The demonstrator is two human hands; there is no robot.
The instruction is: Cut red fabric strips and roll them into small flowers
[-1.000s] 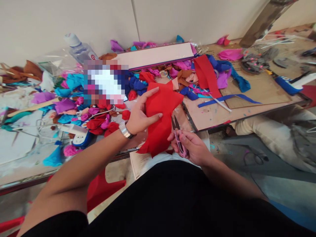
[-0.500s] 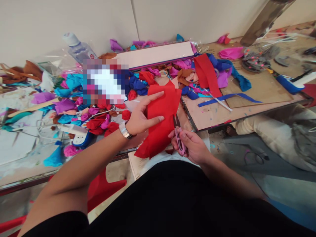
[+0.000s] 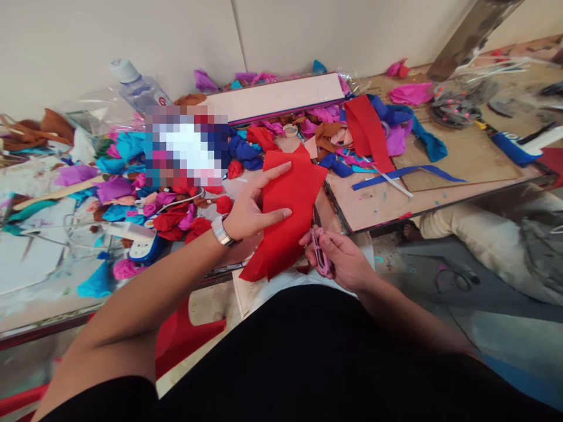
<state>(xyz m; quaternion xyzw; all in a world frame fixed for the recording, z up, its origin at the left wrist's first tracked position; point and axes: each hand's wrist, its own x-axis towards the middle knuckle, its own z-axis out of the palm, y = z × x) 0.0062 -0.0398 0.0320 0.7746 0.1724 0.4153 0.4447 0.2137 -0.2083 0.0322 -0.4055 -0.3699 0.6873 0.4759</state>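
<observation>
Compared with a moment ago, the snips' blades have gone from lying bare beside the red sheet (image 3: 301, 190) to being mostly hidden at its right edge; this suggests cutting there is under way; the sheet is held at centre, over the worktop's (image 3: 373, 202) near edge; the left hand (image 3: 250, 210) grips its left side, thumb and forefinger spread across the front, other fingers hidden; the right hand (image 3: 342, 259) is closed around the pink-handled snips (image 3: 322, 255).

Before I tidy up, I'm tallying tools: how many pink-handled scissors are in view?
1: the pink-handled scissors, held in the right hand by the red sheet; others may hide under colourful crumpled scraps.
</observation>
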